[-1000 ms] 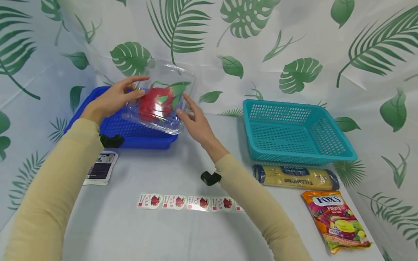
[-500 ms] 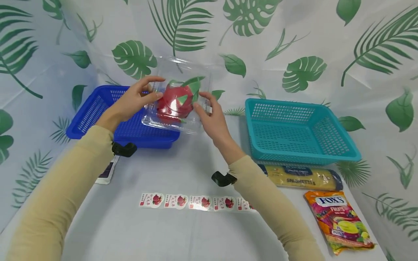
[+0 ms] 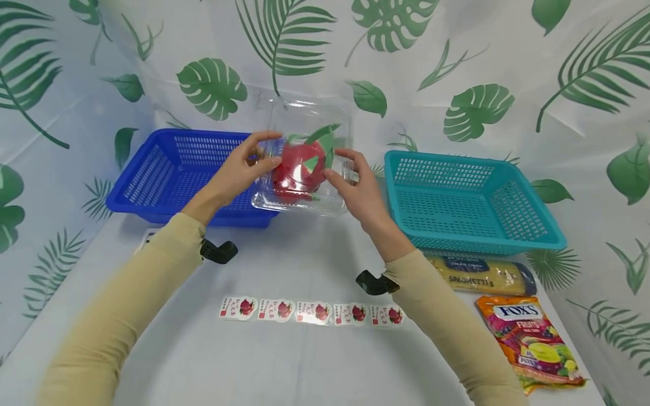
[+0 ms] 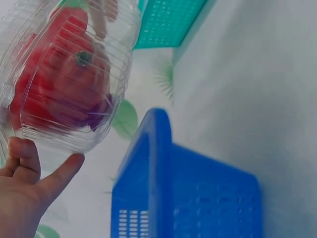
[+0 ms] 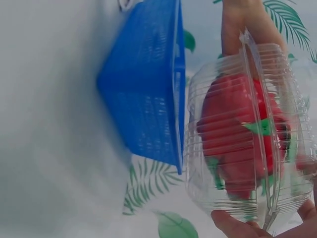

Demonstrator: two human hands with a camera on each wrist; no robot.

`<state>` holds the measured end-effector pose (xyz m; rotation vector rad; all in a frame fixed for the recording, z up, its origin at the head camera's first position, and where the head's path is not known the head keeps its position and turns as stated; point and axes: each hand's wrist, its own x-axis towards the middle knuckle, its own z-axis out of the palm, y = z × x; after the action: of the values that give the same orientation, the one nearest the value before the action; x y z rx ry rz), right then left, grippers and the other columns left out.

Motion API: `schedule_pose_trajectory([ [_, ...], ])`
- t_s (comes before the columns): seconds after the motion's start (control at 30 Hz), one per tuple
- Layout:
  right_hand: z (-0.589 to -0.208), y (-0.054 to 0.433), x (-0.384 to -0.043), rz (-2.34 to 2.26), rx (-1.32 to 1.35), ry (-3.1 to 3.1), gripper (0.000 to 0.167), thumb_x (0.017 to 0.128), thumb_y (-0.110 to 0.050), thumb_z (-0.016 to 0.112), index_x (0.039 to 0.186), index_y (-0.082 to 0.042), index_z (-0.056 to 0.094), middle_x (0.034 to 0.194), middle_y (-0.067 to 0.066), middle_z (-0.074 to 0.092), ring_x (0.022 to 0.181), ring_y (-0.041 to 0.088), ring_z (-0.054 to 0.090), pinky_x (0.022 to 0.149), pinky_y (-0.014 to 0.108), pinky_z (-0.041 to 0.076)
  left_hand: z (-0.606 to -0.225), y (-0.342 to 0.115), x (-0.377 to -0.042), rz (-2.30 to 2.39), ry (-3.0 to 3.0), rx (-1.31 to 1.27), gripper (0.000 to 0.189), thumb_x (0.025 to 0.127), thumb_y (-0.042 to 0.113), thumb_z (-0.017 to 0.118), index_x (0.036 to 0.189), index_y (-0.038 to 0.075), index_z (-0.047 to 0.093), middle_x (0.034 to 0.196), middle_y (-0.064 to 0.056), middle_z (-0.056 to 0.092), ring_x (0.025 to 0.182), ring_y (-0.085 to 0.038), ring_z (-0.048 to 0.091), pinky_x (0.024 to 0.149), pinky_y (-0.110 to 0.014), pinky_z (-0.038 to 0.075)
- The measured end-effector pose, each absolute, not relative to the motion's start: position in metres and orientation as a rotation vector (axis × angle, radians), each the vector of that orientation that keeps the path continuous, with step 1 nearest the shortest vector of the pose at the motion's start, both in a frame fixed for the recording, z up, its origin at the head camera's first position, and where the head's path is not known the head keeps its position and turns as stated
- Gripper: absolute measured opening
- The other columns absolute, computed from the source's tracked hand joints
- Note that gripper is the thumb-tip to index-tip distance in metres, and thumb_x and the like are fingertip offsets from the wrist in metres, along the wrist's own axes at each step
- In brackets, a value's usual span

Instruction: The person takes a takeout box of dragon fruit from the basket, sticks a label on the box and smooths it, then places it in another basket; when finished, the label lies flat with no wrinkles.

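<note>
A clear plastic clamshell box (image 3: 337, 197) with a red dragon fruit (image 3: 299, 166) inside is held up above the table, its lid tilted toward the head view. My left hand (image 3: 244, 166) grips the box's left edge, thumb and fingers on either side. On the opposite edge, my right hand (image 3: 363, 189) pinches it the same way. The green scales of the fruit point to the upper right. In the left wrist view the fruit's dark round end shows through the ribbed plastic. Below, a strip of dragon fruit stickers (image 3: 315, 312) lies on the table.
A blue basket (image 3: 152, 210) stands at the back left, partly behind my left hand. To the right are a teal basket (image 3: 477, 242), a pack of spaghetti (image 3: 482, 276) and a bag of Fox's candy (image 3: 533, 344). My left sleeve mostly hides a flat pouch (image 3: 146, 238).
Both hands have carried the boxed dragon fruit rightward, away from over the blue basket to beside its right end. The baskets and stickers have stayed put.
</note>
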<state>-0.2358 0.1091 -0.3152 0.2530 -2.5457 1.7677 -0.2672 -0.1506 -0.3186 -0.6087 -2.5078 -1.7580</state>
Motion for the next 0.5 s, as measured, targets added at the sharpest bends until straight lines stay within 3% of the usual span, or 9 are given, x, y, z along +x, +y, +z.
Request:
schedule_pose_trajectory([
  [0.27,-0.319,0.123,-0.229,1.741,0.257,-2.587,0.059,0.094,-0.038,0.065,0.146,-0.028,0.04,0.154,0.011,0.031,0.127,0.035,0.048,0.094,0.047,0.05,-0.329,-0.136,-0.265,-1.791,-2.49,-0.614,0.053,0.095,0.028,0.062,0.146,0.022,0.045,0.096,-0.01,0.046,0.085,-0.024,0.045,0.071,-0.034,0.043],
  [0.5,-0.328,0.131,-0.225,1.713,0.217,-2.612,0.055,0.097,-0.039,0.061,0.147,-0.029,0.04,0.155,0.008,0.029,0.128,0.035,0.047,0.097,0.046,0.049,-0.337,-0.126,-0.263,-1.796,-2.518,-0.625,0.053,0.095,0.029,0.063,0.145,0.023,0.046,0.099,-0.011,0.047,0.093,-0.025,0.046,0.077,-0.04,0.045],
])
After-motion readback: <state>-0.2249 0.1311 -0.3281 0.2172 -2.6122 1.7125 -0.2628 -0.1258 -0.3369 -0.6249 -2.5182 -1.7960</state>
